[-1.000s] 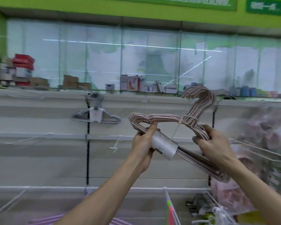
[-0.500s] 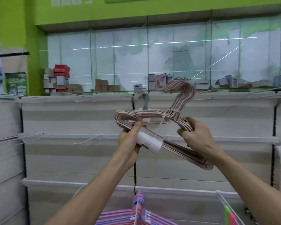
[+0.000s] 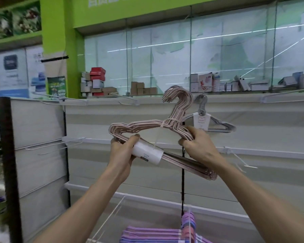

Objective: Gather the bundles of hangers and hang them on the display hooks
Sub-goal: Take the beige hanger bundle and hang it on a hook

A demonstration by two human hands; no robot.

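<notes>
Left hand (image 3: 122, 151) curled around the lower bar of a tied bundle of pale pink wire clothes hangers (image 3: 147, 128), thumb pressed on top beside a white paper label sleeve (image 3: 146, 152) wrapped round that bar. Right hand (image 3: 198, 145) gripping the bundle's right shoulder, fingers folded over the wires just below the neck. Bundle held up at chest height between both hands, tilted so its right end dips low, clustered hooks pointing up and curling left, a pale tie binding the necks. Not yet on any hook. Just behind and right of the pink hooks, a bundle of grey wire hangers with a white tag (image 3: 211, 122) already hanging from the upper rail of a white slatted display wall (image 3: 112, 172). Thin white wire display hooks (image 3: 56, 146) jutting from the wall at left, another such hook (image 3: 240, 159) at right, near the right wrist. Below, at the bottom edge, a stack of purple and pink striped hangers (image 3: 153, 234). Above the wall, a glass-fronted ledge with small cardboard boxes (image 3: 96, 81), red ones on top at left, beneath a bright green sign band (image 3: 130, 11).
</notes>
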